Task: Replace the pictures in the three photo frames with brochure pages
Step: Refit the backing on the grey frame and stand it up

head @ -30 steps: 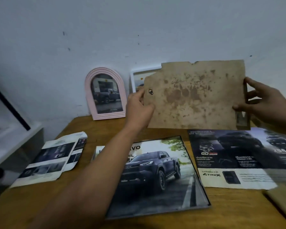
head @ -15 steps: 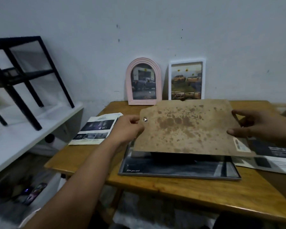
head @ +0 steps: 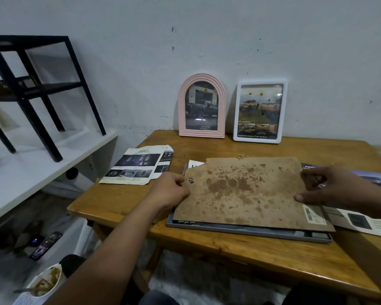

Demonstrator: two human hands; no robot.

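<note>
Brown stained backing board (head: 246, 190), pinched at both ends by left hand (head: 171, 190) and right hand (head: 330, 190), should be squared to the grey frame (head: 251, 231) at lower centre before pressing flat.

I hold the stained brown backing board (head: 246, 190) flat over the grey frame (head: 246, 231), which lies face-down-or-up I cannot tell, near the front edge of the tabletop (head: 123, 201); my left hand (head: 169, 190) pinches the board's left edge beside a small metal clip (head: 191, 181); my right hand (head: 330, 188) grips its right edge; a barcode sticker (head: 311, 214) sits at its near right corner; the pink arched frame (head: 201, 106) and the white frame (head: 260, 112) stand upright against the wall, each showing a truck picture; brochure pages (head: 136, 167) lie at the left, another brochure page (head: 361, 223) at the right.
</note>
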